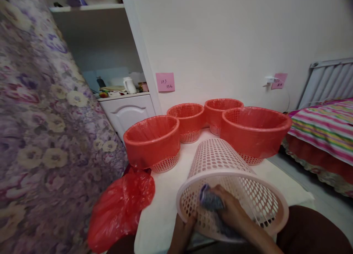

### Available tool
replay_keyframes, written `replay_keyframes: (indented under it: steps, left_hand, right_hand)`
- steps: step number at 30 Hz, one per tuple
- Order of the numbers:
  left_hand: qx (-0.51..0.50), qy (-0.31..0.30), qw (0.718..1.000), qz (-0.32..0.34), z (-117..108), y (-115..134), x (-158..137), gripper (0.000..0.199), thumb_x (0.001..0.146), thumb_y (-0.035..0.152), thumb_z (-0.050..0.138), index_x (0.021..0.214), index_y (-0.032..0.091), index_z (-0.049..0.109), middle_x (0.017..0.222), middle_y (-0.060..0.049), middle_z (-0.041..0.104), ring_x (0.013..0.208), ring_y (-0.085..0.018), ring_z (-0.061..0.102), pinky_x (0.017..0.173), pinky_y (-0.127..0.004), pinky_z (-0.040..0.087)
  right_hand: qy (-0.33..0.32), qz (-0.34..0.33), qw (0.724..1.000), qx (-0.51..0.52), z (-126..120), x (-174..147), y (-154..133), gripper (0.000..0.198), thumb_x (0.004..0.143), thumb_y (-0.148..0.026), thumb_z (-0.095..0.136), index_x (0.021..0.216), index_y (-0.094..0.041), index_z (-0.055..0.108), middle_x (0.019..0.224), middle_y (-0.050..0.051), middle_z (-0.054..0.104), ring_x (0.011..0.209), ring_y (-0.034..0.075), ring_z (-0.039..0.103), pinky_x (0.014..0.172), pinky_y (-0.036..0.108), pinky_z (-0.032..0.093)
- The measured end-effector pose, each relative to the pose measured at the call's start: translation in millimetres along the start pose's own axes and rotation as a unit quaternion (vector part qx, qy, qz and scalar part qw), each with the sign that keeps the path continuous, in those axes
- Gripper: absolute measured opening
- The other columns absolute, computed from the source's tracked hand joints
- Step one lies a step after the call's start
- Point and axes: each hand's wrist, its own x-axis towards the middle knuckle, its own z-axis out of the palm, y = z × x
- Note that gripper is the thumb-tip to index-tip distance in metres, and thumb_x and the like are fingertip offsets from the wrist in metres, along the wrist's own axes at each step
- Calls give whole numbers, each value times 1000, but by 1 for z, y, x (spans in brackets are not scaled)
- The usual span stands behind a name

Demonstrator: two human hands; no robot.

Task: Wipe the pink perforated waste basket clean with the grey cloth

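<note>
Here, you are looking down at a pale pink perforated basket lying tilted on its side on a white table, its open mouth turned toward you at the near edge and its base pointing away. Your right hand reaches inside the mouth of the basket and is closed around a small greyish-purple cloth, which is pressed against the inner wall on the basket's left side. Your left hand is at the near rim of the basket from below, fingers curled against the outer mesh; whether it fully clasps the rim cannot be told, since the basket hides part of it. Just left of the basket, a crumpled red plastic bag lies loose, hanging over the left edge of the table. Farther away on the table, four baskets lined with red bags stand upright in a curved row, close together, with the largest one on the right just beyond your basket's base. Behind them is a plain wall carrying a pink sticky note with handwriting too small to read, and a second pink note farther right beside a wall fitting. A floral purple fabric fills the left side, a white cabinet stands in the far left corner, and a striped bedcover shows at the right.
</note>
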Motion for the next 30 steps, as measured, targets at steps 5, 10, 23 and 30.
replay_keyframes:
  steps: [5, 10, 23, 30]
  left_hand:
    - [135, -78, 988, 4, 0, 4, -1, 51, 83, 40, 62, 126, 15, 55, 124, -11, 65, 118, -25, 58, 102, -34, 47]
    - [169, -67, 983, -6, 0, -1, -2, 40, 84, 40, 58, 114, 15, 64, 107, -10, 72, 103, -24, 66, 92, -33, 53]
    - [162, -63, 985, 11, 0, 0, 0, 48, 85, 37, 55, 127, 15, 57, 128, -11, 63, 122, -24, 55, 107, -36, 42]
    - [124, -9, 992, -1, 5, -1, 0, 46, 80, 41, 59, 118, 15, 63, 125, -11, 66, 120, -27, 57, 105, -41, 44]
  right_hand:
    - [125, 98, 984, -81, -9, 69, 39, 43, 82, -16, 41, 119, -25, 62, 116, 9, 67, 119, 29, 53, 105, 48, 36]
    - [119, 119, 978, -119, 16, 97, 69, 44, 84, -18, 43, 126, -25, 57, 123, 9, 65, 120, 30, 52, 104, 49, 37]
    - [-40, 78, 982, -169, 25, 6, 25, 78, 51, 5, 51, 123, -24, 58, 116, 11, 61, 107, 28, 58, 89, 37, 47]
    - [-180, 21, 983, -20, 22, -50, 3, 53, 61, -10, 60, 109, -31, 64, 107, 4, 65, 99, 23, 61, 83, 31, 47]
